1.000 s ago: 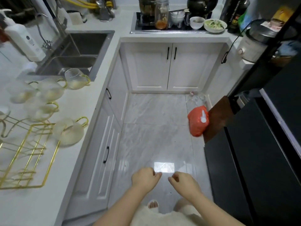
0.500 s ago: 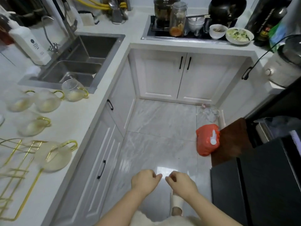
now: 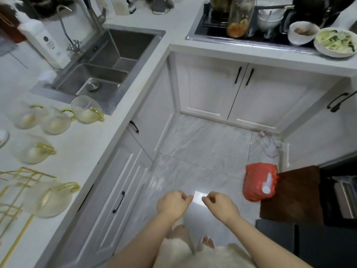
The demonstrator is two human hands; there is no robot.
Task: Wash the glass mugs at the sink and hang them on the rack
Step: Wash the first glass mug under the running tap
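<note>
Several frosted glass mugs with gold handles lie on the white counter at the left: one [image 3: 86,111] by the sink's front edge, two more [image 3: 55,120] to its left, one [image 3: 31,149] lower, and one [image 3: 48,199] beside the gold wire rack [image 3: 17,182]. The steel sink [image 3: 108,60] sits at the upper left with its tap [image 3: 66,33]. My left hand [image 3: 172,204] and my right hand [image 3: 221,206] hover side by side over the floor, fingers curled, holding nothing, well away from the mugs.
A white soap bottle [image 3: 46,43] stands left of the sink. The hob at the top carries a jar [image 3: 238,16], bowls [image 3: 302,33] and a dish of greens [image 3: 336,42]. An orange bag [image 3: 259,182] lies on the tiled floor beside a dark cabinet [image 3: 291,192].
The view has moved forward and closer to the sink corner; the mugs and rack have slid down and left in view. Both hands stay curled in front of me, slightly further apart.
</note>
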